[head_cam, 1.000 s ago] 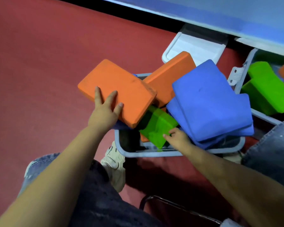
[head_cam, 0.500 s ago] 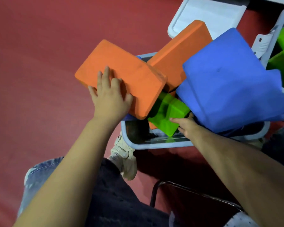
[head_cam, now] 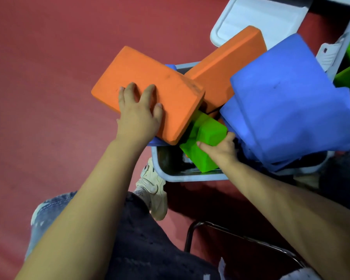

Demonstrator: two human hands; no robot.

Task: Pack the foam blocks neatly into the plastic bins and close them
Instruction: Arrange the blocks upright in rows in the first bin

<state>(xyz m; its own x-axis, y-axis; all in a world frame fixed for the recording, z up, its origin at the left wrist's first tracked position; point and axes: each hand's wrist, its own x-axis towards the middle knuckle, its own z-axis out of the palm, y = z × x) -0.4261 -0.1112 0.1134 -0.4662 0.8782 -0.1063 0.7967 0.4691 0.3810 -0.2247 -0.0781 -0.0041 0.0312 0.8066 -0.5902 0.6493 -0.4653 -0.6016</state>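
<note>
Head view, looking down: the plastic bin (head_cam: 171, 174) sits on the red floor (head_cam: 49, 98), its pale rim showing at the near-left corner, with foam blocks heaped loosely in and above it; none lies flat. I see my left hand (head_cam: 138, 116) resting palm-down on the near edge of the upper orange block (head_cam: 150, 85), fingers spread and nearly straight over its top face; whether the thumb wraps beneath I cannot tell; this block tilts and overhangs the bin's left side. My right hand (head_cam: 220, 147) grips the green block (head_cam: 207, 136), fingers curled over its near face, the block standing askew inside the bin's front part, just under the orange one. A second orange block (head_cam: 226, 63) leans behind, its far end over the white lid (head_cam: 261, 15) lying on the floor beyond; two large blue blocks (head_cam: 287, 102) cover the bin's right half and jut past its rim. A second bin (head_cam: 331, 51) at the far right holds more green foam. Nearer me: dark jeans (head_cam: 139, 249), a pale shoe (head_cam: 153, 188), and a metal chair frame (head_cam: 230, 235).
</note>
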